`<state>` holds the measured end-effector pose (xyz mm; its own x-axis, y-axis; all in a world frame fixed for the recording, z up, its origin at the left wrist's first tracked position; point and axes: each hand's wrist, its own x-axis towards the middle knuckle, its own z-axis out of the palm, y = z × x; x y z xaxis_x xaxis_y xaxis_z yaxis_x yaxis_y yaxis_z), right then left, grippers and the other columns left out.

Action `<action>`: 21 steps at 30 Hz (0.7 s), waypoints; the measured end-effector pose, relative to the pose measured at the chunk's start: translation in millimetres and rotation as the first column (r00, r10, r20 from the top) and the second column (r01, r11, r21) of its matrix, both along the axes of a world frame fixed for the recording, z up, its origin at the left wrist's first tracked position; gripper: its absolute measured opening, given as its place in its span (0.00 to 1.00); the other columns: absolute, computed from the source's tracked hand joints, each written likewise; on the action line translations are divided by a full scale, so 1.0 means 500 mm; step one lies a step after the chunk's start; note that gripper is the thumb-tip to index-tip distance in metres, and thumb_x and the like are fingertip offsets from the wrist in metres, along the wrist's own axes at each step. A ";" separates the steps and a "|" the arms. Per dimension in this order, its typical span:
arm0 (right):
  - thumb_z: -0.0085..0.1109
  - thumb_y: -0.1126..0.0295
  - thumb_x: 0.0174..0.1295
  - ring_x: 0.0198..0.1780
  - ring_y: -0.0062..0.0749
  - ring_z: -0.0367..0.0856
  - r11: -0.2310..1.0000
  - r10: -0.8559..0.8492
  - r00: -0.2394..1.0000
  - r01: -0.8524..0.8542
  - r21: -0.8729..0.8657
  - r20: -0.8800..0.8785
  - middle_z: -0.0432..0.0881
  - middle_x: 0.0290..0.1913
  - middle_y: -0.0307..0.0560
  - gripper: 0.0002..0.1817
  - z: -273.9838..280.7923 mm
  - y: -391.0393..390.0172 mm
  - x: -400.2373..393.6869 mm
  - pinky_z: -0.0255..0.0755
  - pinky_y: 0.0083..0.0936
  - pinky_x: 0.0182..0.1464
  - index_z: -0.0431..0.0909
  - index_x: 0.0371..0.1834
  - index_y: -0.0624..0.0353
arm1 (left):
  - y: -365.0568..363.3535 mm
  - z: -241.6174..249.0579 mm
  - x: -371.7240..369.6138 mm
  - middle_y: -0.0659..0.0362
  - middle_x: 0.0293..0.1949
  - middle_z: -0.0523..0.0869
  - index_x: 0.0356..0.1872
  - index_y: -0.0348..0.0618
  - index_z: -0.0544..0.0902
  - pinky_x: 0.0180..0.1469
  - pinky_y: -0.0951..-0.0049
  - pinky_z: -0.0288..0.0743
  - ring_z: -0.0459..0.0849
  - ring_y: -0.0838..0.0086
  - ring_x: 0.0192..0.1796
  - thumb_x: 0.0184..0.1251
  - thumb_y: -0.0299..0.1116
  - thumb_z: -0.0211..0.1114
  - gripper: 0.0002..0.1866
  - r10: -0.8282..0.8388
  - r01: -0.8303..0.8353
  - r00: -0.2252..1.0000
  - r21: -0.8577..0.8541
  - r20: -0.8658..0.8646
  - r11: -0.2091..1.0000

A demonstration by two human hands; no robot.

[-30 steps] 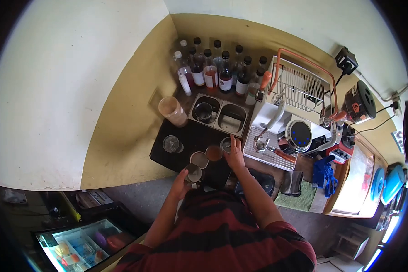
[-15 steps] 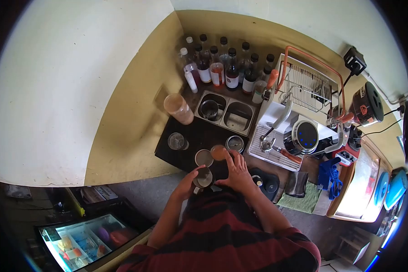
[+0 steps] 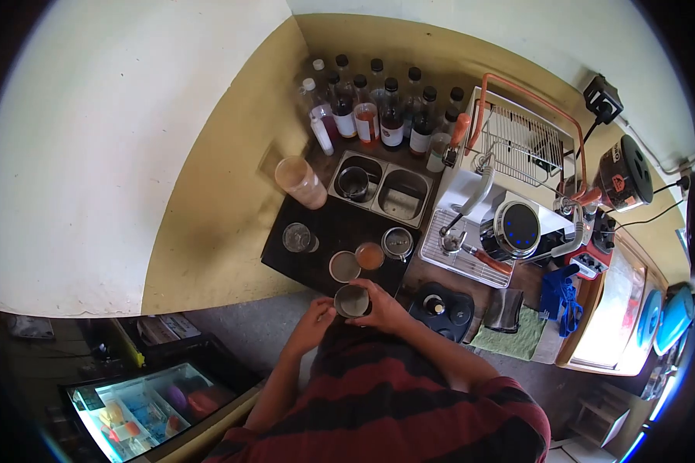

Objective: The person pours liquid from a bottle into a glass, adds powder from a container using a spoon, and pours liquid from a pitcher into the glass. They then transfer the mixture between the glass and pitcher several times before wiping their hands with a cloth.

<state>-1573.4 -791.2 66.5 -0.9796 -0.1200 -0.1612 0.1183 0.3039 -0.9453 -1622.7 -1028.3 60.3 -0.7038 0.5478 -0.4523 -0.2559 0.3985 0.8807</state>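
At the near edge of the black counter mat (image 3: 286, 266), a round metal pitcher (image 3: 352, 302) is between my hands, its open top facing up. My right hand (image 3: 381, 309) is closed around its right side. On the left side, my left hand (image 3: 315, 324) has curled fingers against the pitcher. Just beyond it stand a cup with a pale grey-brown top (image 3: 344, 267) and a cup of orange-brown liquid (image 3: 369, 255). A lidded metal container (image 3: 398, 243) sits to their right, and a clear glass (image 3: 298, 238) to the left.
A twin steel bin (image 3: 401, 194) holds a dark cup on its left side. Several bottles (image 3: 391, 116) line the wall behind a tall tan container (image 3: 301, 182). An espresso machine (image 3: 471, 201) stands right, with a black tamping mat (image 3: 444, 315) and green cloth (image 3: 510, 336) nearer me.
My right hand has let go of the cup of orange-brown liquid and come back to the pitcher. My left hand has shifted slightly along the pitcher's left side.
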 end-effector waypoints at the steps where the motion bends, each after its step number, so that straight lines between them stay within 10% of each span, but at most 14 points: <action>1: 0.83 0.56 0.45 0.71 0.49 0.70 0.999 0.031 0.999 -0.031 -0.038 0.007 0.70 0.69 0.55 0.52 -0.008 -0.001 0.002 0.64 0.38 0.73 0.61 0.72 0.55 | -0.008 0.008 0.007 0.57 0.54 0.77 0.48 0.37 0.80 0.56 0.70 0.73 0.78 0.73 0.52 0.80 0.38 0.55 0.13 -0.045 0.040 0.996 -0.063 -0.081 0.997; 6: 0.83 0.55 0.44 0.72 0.52 0.66 0.992 0.049 0.994 -0.059 -0.108 -0.094 0.66 0.70 0.57 0.53 -0.052 0.032 0.006 0.66 0.40 0.72 0.60 0.73 0.56 | -0.034 0.031 0.034 0.56 0.43 0.78 0.34 0.38 0.82 0.56 0.69 0.72 0.79 0.67 0.48 0.78 0.38 0.57 0.15 -0.056 0.043 0.990 -0.098 -0.133 0.994; 9: 0.83 0.57 0.45 0.72 0.55 0.64 0.892 -0.439 0.897 0.442 0.099 -0.051 0.64 0.71 0.58 0.54 -0.057 0.058 -0.018 0.67 0.41 0.70 0.59 0.73 0.57 | -0.058 0.030 0.039 0.57 0.41 0.79 0.36 0.38 0.82 0.55 0.71 0.72 0.79 0.69 0.46 0.78 0.37 0.56 0.14 -0.017 0.005 0.992 -0.101 -0.121 0.995; 12: 0.82 0.60 0.47 0.71 0.53 0.67 0.844 -0.411 0.873 0.473 0.253 -0.261 0.67 0.68 0.59 0.51 -0.088 0.046 -0.075 0.66 0.41 0.71 0.59 0.71 0.60 | -0.068 0.023 0.054 0.58 0.39 0.80 0.37 0.38 0.81 0.54 0.72 0.71 0.78 0.73 0.45 0.79 0.36 0.55 0.14 0.085 -0.094 0.989 -0.070 -0.124 0.993; 18: 0.78 0.65 0.50 0.65 0.53 0.75 0.881 -0.474 0.863 0.464 -0.093 -0.174 0.75 0.63 0.57 0.45 -0.120 0.025 -0.140 0.69 0.40 0.69 0.61 0.70 0.58 | -0.046 0.019 0.049 0.63 0.32 0.80 0.36 0.38 0.79 0.48 0.74 0.71 0.77 0.76 0.39 0.82 0.39 0.52 0.16 0.258 -0.266 0.946 -0.014 -0.197 0.964; 21: 0.79 0.66 0.48 0.65 0.52 0.76 0.891 -0.448 0.885 0.453 0.015 -0.127 0.75 0.63 0.57 0.45 -0.143 0.031 -0.144 0.70 0.39 0.68 0.63 0.69 0.58 | -0.035 0.011 0.039 0.64 0.29 0.77 0.34 0.39 0.77 0.44 0.75 0.70 0.74 0.78 0.36 0.82 0.40 0.52 0.17 0.313 -0.313 0.930 0.033 -0.193 0.949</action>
